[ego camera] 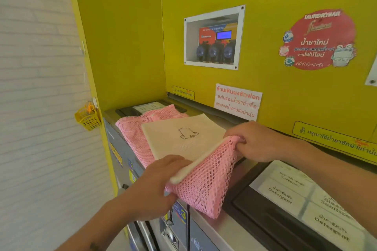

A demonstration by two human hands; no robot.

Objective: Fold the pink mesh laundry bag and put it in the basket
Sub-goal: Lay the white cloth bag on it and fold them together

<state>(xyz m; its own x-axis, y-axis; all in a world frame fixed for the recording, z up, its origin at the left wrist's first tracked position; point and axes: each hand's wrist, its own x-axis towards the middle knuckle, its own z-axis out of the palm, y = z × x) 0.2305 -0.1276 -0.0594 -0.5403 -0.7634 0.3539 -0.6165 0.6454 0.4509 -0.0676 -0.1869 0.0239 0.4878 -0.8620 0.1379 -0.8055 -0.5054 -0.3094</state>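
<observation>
Pink mesh hangs over the front edge of the washing machine top (206,228), where the pink mesh laundry bag (206,181) is bunched between two bare hands. Yellow wall panels (126,51) close in tight behind and to the left of the machines, so the only open room is out front, toward the person. A small yellow basket (88,118) hangs on the panel's left edge, well apart from the bag, with something orange inside it.

On the steel top, the bag's far part lies flat, and a cream fabric panel (181,138) with a small line drawing rests over it. To the right sits a dark detergent drawer (285,206) with white labels.

The left hand (155,187) is closed on the bag's near corner, thumb over the cream edge. The right hand (255,140) pinches the far corner, fingers curled shut around the mesh. Between them the open-holed netting is lifted and sags in a fold.
</observation>
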